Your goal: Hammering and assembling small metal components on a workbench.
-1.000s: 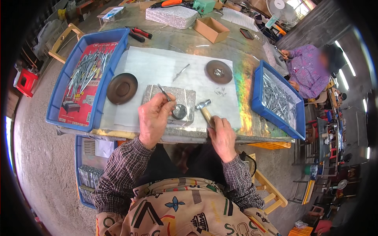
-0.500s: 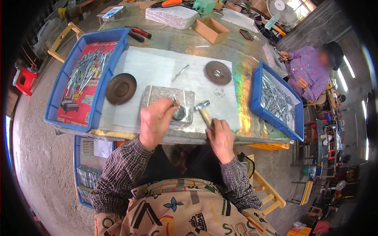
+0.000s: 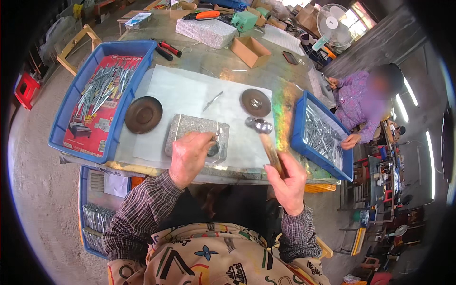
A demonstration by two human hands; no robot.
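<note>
My left hand (image 3: pixel 191 156) is closed in a pinch on a small metal piece (image 3: pixel 218 133), over the right part of a speckled stone block (image 3: pixel 192 125). Just by its fingertips, a dark round piece (image 3: pixel 213 149) sits on the block, partly hidden. To the right, my right hand (image 3: pixel 288 183) grips the wooden handle of a hammer (image 3: pixel 270 148). The hammer's shiny head is up and to the right of the block, near a brown dish (image 3: pixel 248 108) with small metal bits. A thin metal rod (image 3: pixel 213 101) lies on the white paper (image 3: pixel 185 90) beyond the block.
An empty brown dish (image 3: pixel 144 115) lies left of the block. Blue trays of metal rods stand left (image 3: pixel 52 128) and right (image 3: pixel 298 142); a co-worker's hand (image 3: pixel 351 141) touches the right one. Red-handled pliers (image 3: pixel 170 49), a cardboard box (image 3: pixel 250 51) and another stone block (image 3: pixel 205 33) lie farther back.
My right hand has swung the hammer up and to the right, away from the block. My left hand stays over the block. The co-worker's hand has come down to the right tray.
</note>
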